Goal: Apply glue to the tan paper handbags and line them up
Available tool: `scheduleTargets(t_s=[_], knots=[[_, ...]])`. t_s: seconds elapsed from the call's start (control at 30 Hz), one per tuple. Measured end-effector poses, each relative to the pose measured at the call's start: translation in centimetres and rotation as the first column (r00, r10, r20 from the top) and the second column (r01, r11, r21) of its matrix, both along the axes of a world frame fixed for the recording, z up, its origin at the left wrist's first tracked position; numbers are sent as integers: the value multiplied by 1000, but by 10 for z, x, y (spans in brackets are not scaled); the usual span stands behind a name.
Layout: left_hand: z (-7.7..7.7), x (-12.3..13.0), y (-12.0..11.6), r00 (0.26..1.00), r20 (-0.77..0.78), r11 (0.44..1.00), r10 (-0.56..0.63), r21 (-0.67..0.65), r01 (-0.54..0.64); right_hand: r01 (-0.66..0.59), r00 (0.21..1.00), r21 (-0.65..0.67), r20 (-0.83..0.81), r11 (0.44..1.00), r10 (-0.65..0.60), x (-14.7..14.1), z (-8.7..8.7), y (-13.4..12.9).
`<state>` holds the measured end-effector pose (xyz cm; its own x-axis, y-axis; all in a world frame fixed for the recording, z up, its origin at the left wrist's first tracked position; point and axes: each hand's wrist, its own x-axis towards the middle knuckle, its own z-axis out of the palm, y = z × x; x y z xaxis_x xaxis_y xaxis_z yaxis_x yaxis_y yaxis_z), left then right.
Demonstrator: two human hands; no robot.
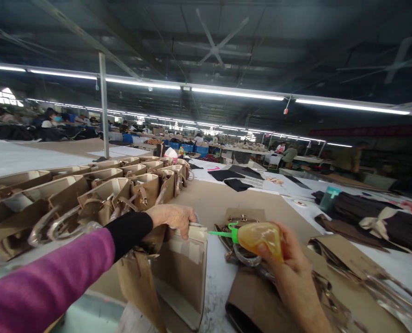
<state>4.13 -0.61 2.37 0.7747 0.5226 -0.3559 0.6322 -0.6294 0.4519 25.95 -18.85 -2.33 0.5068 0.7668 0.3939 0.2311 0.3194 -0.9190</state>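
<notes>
My right hand is wrapped round a soft glue bottle of amber liquid with a green nozzle. The bottle lies nearly level, and its thin green tip points left, close to the upper corner of a tan handbag. That bag stands upright and open, its pale lining showing. From above, my left hand grips the bag's top edge with bent fingers. A flap or panel of the bag hangs down at its left. Below my right hand lies a brown bag piece.
Rows of open tan handbags with plastic-wrapped handles stand at the left. More flat bags lie at the right, near dark fabric and a teal-lidded cup. A metal post rises behind the rows. Other people work far back.
</notes>
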Motion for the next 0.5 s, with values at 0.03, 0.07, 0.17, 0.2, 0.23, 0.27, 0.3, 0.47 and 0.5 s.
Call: scheduleTargets(t_s=[0.03, 0.07, 0.17, 0.2, 0.23, 0.27, 0.3, 0.47, 0.5], knots=[[0, 0, 0, 1000, 7, 1000, 0, -6, 0, -8, 1000, 2, 0, 1000, 8, 1, 0, 1], [-1, 0, 1, 1000, 16, 1000, 0, -12, 0, -14, 1000, 6, 3, 1000, 14, 1, -1, 3], [-2, -1, 1, 999, 47, 999, -7, -39, 9, -10, 1000, 10, 18, 1000, 10, 0, 1, 4], [-2, -1, 2, 999, 50, 999, -9, -48, 11, -4, 1000, 16, 22, 1000, 4, -1, 1, 4], [-2, -2, 2, 999, 52, 998, -8, -54, 11, -2, 1000, 23, 26, 1000, 2, -1, 2, 4], [-2, -2, 2, 999, 53, 998, -4, -56, 7, -7, 1000, 30, 29, 1000, 6, -1, 2, 5], [-3, -3, 2, 999, 54, 998, -1, -57, 4, -13, 999, 38, 31, 999, 12, -1, 2, 6], [-6, -3, 4, 997, 73, 996, -40, -71, 45, -25, 999, 67, 44, 997, 22, 0, 1, 12], [-7, -3, 4, 996, 75, 997, -48, -59, 52, -24, 999, 73, 44, 997, 21, -1, 1, 12]])
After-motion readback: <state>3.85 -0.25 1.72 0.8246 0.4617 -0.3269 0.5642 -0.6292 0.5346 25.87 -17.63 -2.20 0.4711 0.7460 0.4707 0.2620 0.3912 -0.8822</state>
